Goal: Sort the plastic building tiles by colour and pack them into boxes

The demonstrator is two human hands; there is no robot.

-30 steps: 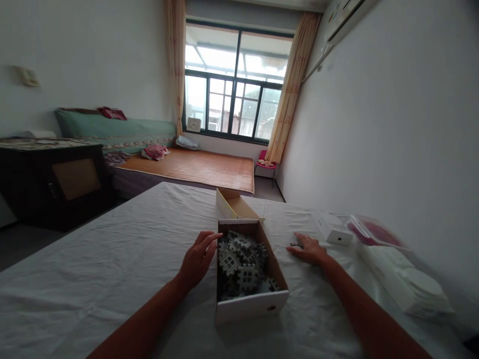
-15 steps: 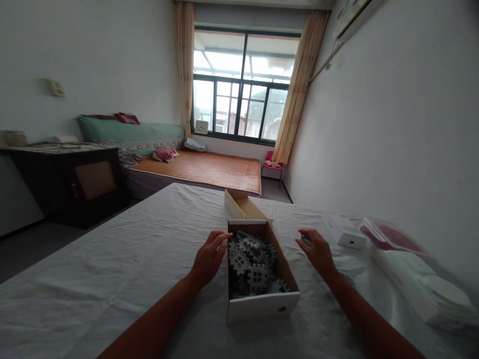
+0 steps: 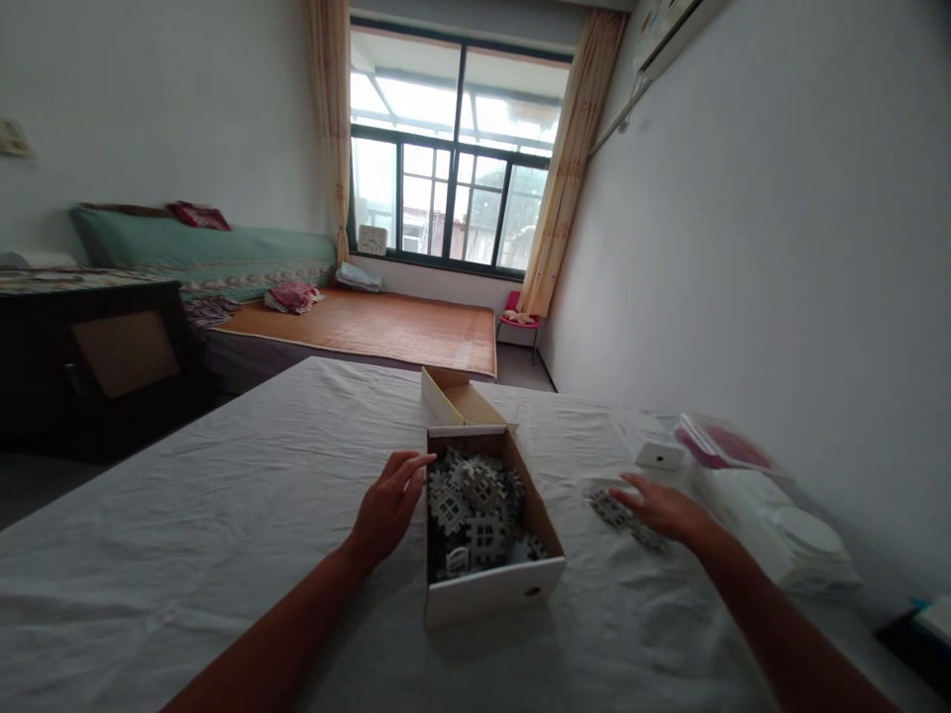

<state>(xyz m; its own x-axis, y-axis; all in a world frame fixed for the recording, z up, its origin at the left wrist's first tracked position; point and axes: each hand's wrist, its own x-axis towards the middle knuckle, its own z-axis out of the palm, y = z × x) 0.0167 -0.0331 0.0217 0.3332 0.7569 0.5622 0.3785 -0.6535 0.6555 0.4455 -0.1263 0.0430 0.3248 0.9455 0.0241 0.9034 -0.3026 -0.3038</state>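
Note:
A white cardboard box (image 3: 496, 592) with a brown inside stands in front of me, filled with grey interlocking plastic pieces (image 3: 485, 535) that have notched edges and window-like holes. At the box's left rim is my left hand (image 3: 387, 503), fingers stretched out and fingertips touching the edge; its thumb is hidden. To the right, my right hand (image 3: 658, 505) hovers low over a few grey pieces (image 3: 613, 508) lying on the cloth. Its fingers are extended and apart, with nothing visible in them. Part of those pieces is covered by the hand.
An open box lid (image 3: 472, 404) lies just behind the box on the white tablecloth (image 3: 245, 495). At the right are a small white box (image 3: 654, 446), a clear-and-pink plastic container (image 3: 724, 443) and white packages (image 3: 780, 520). A bed (image 3: 386, 327) and a dark cabinet (image 3: 96, 347) stand beyond.
My right hand, which held a grey piece beside the box, has opened and moved right and down over the pieces on the cloth. My left hand stays at the rim. The view has shifted right.

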